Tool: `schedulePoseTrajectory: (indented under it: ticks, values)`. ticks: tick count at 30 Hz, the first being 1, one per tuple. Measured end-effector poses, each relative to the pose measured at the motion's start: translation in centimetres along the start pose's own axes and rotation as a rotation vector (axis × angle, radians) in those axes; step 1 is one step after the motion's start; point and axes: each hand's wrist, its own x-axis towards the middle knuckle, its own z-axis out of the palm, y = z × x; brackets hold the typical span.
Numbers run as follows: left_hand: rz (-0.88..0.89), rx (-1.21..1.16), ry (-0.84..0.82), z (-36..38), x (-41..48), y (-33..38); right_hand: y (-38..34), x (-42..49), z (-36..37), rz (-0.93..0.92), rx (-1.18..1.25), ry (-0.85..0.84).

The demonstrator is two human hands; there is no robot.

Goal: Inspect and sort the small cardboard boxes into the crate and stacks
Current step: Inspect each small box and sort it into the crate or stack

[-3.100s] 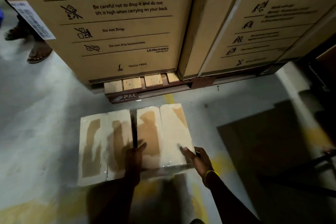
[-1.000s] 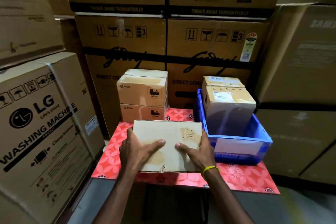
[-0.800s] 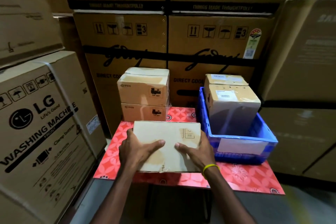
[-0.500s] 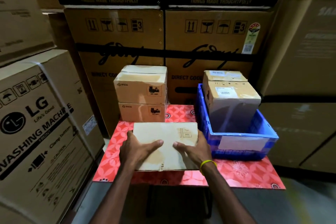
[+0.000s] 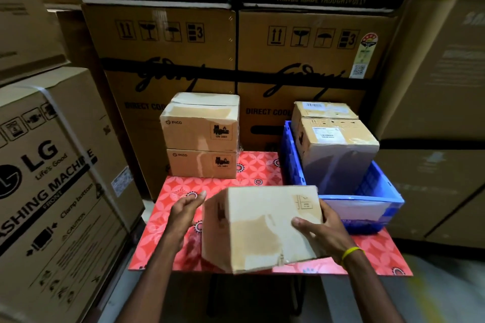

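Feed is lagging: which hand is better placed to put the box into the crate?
Right hand: it grips the box on the side facing the blue crate; the left hand is open, off the box.

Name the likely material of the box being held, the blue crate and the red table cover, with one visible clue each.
Held box: matte brown cardboard, with creased edges and pale tape patches.
Blue crate: probably moulded plastic, with a uniform colour and ribbed walls.
Red patterned table cover: possibly laminate or vinyl, with a faint sheen; the pictures cannot settle which.
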Motion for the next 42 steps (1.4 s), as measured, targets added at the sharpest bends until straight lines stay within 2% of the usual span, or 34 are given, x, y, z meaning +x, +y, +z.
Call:
schedulePoseTrajectory:
  ticks: [3, 5, 7, 9, 11, 14, 16, 20, 22, 24, 27, 30, 34, 37, 42]
  values:
    - [-0.177, 0.075, -0.119, 0.0, 2.9, -4.3, 1.1, -0.7, -1.9, 0.004, 0.05, -0.006]
    - [-0.295, -0.089, -0.272, 1.0, 2.3, -5.8, 1.9, -1.1, -2.6, 0.004, 0.089, 0.018]
    - [-0.296, -0.17, -0.357, 2.1, 1.1, -6.6, 2.4, -1.2, -2.8, 0.001, 0.091, 0.068]
    - [-0.232, -0.202, -0.35, 2.7, 0.9, -7.6, 2.6, -1.4, -2.7, -0.018, 0.077, 0.131]
    - [-0.192, -0.247, -0.277, 2.6, 0.7, -7.6, 2.2, -1.5, -2.3, -0.074, -0.01, 0.23]
    - [-0.131, -0.255, -0.201, 1.9, 1.2, -7.2, 1.7, -1.4, -0.6, -0.201, -0.331, 0.452]
    - [-0.076, -0.205, -0.143, 1.4, 1.3, -6.2, 1.1, -1.6, 1.7, -0.246, -0.434, 0.508]
    - [0.022, -0.136, 0.024, -0.7, 1.5, -4.1, 1.1, -1.5, 6.2, -0.134, -0.428, 0.402]
    - [0.063, -0.054, 0.107, -2.4, 2.1, -3.4, 0.1, -1.5, 7.1, -0.042, -0.269, 0.257]
    - [0.083, 0.023, 0.211, -4.0, 2.9, -3.1, -1.5, -1.8, 8.1, 0.025, -0.015, 0.029]
    - [0.153, 0.171, 0.301, -5.1, 1.7, -0.9, -3.0, -1.6, 9.7, 0.033, 0.147, -0.105]
    - [0.224, 0.258, 0.34, -4.3, -1.3, 1.3, -2.7, -0.9, 11.0, 0.033, 0.133, 0.036]
    - [0.274, 0.325, 0.453, -2.8, -4.1, 2.3, -2.2, -0.4, 11.1, -0.025, -0.102, 0.279]
    - [0.279, 0.412, 0.492, -2.3, -5.0, 2.8, -2.3, -0.5, 11.0, -0.027, -0.19, 0.321]
    - [0.253, 0.461, 0.503, -1.7, -5.9, 2.7, -2.1, -0.7, 10.5, -0.043, -0.164, 0.304]
